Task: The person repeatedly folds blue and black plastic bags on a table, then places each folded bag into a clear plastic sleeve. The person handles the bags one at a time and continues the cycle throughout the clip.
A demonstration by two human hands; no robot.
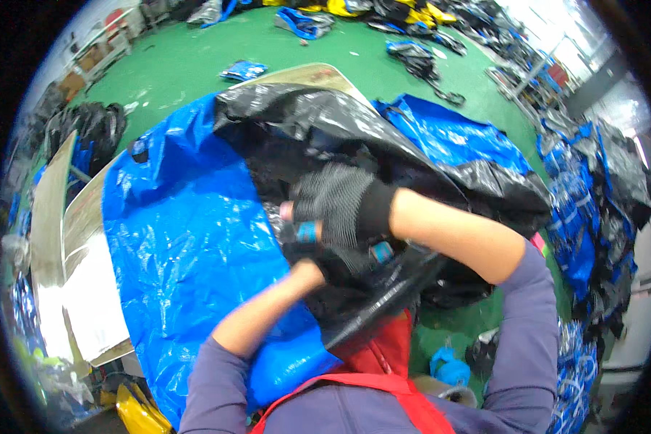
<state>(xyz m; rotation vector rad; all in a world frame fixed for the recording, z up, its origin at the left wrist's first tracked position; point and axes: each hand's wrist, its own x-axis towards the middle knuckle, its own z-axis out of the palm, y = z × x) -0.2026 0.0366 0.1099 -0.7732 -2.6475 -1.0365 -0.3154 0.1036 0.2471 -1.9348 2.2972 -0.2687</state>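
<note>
A large blue plastic sack (pixel 188 231) lies over the white worktable (pixel 87 289), with a crinkled black plastic liner (pixel 318 116) spread across its right part. My right hand (pixel 336 206), in a dark fingerless knit glove, is closed on a fold of the black liner near the middle. My left hand (pixel 322 271) is pushed under the same black plastic just below it; most of that hand is hidden, and its grip cannot be made out.
Green floor (pixel 188 58) stretches behind the table. Piles of blue and black sacks (pixel 586 217) stand at the right, more bags (pixel 398 14) lie at the back, and shelves (pixel 101 43) stand at the far left. A black bundle (pixel 94 126) sits left of the table.
</note>
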